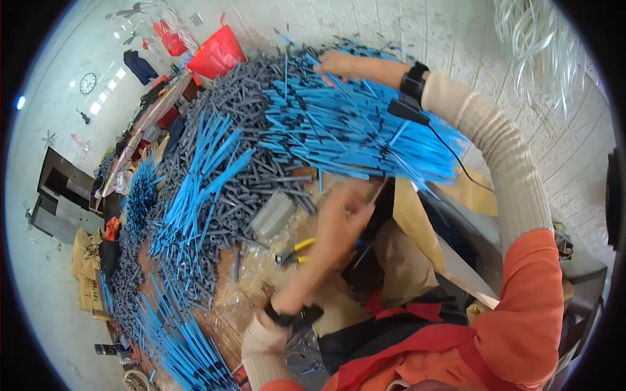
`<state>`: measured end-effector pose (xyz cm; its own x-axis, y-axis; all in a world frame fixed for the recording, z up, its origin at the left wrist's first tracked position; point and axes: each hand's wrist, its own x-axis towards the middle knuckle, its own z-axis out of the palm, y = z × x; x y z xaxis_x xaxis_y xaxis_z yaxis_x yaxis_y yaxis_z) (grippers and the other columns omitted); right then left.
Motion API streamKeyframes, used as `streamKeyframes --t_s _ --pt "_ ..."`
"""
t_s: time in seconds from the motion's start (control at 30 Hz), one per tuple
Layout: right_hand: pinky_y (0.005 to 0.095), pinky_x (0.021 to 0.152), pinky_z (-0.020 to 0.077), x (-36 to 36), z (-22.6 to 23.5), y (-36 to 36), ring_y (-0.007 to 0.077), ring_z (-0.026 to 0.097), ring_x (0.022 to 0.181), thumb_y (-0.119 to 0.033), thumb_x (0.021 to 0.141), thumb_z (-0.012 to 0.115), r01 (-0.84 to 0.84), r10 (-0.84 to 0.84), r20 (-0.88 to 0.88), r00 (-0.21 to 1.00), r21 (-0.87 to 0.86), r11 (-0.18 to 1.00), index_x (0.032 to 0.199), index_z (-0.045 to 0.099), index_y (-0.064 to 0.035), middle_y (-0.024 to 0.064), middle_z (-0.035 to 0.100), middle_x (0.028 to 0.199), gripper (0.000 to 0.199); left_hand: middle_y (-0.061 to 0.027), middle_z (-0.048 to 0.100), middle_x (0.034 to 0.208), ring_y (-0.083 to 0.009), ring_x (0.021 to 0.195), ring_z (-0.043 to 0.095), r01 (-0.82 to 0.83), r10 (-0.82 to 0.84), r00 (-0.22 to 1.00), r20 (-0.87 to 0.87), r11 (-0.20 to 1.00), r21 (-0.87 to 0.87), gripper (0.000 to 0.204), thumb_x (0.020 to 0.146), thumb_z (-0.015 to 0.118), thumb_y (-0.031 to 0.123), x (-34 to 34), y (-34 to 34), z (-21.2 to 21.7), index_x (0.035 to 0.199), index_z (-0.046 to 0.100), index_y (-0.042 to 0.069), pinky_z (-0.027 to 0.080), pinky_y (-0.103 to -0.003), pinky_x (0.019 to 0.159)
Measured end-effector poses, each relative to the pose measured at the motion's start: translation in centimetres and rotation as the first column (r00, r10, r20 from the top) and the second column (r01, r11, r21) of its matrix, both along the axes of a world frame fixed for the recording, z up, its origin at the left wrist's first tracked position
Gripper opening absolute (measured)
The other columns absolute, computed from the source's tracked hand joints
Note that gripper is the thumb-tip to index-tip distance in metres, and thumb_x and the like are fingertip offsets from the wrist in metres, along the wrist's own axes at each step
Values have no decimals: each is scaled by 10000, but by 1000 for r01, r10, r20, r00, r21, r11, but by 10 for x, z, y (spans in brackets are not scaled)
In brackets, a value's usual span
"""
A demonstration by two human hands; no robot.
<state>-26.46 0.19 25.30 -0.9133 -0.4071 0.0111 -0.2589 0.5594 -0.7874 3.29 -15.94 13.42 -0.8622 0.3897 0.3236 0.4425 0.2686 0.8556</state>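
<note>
My right hand [336,65] reaches across to the far side of a large heap of thin blue plastic sticks [319,127] with black pieces on them. Its fingers are bent and closed around a blue stick at the heap's far edge. Nearer to me, my left hand [347,212] hovers by the table's front edge, just below that heap. Motion smears its fingers, so whether they hold anything is unclear. Beside the left forearm lies a tool with yellow-and-black handles [300,251]. A clear plastic box [272,215] rests to the left of this hand.
Grey plastic plug-like pieces [228,98] spread over the table in a deep pile. More blue sticks lie in a bundle [199,176] on the left and another [186,339] at the lower left. Brown paper [417,221] stands at the table edge; a red bag [218,52] is behind.
</note>
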Motion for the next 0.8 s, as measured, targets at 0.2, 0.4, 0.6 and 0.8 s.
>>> streamKeyframes --t_s 0.2,0.4,0.6,0.8 --pt "351 502 536 47 8 -14 208 678 626 -221 946 511 40 -54 -105 993 -136 990 960 556 18 124 656 769 243 -85 618 1016 -183 913 639 -264 59 882 468 884 386 561 839 752 175 -66 52 10 1281 463 -14 559 -314 702" --pt "343 559 582 143 48 -19 199 695 627 -254 998 454 -159 45 -452 891 -218 963 930 524 18 133 645 751 289 -80 630 911 -166 827 660 -271 -159 804 573 760 591 302 920 659 185 -61 49 1 1138 556 3 563 -275 599" --pt "484 659 504 91 105 63 429 605 724 -237 925 526 245 -239 -440 866 -46 969 1002 631 -20 206 628 825 253 -83 651 894 -162 810 665 -372 -6 843 538 715 591 172 995 542 196 -27 6 21 1052 556 34 552 -259 576" --pt "275 523 530 229 -17 91 162 644 605 -381 988 460 -153 173 142 975 -143 978 977 530 -44 89 641 720 344 -59 634 881 -177 845 673 -317 -44 920 389 499 807 196 995 550 237 -78 -33 57 1028 547 44 552 -239 615"
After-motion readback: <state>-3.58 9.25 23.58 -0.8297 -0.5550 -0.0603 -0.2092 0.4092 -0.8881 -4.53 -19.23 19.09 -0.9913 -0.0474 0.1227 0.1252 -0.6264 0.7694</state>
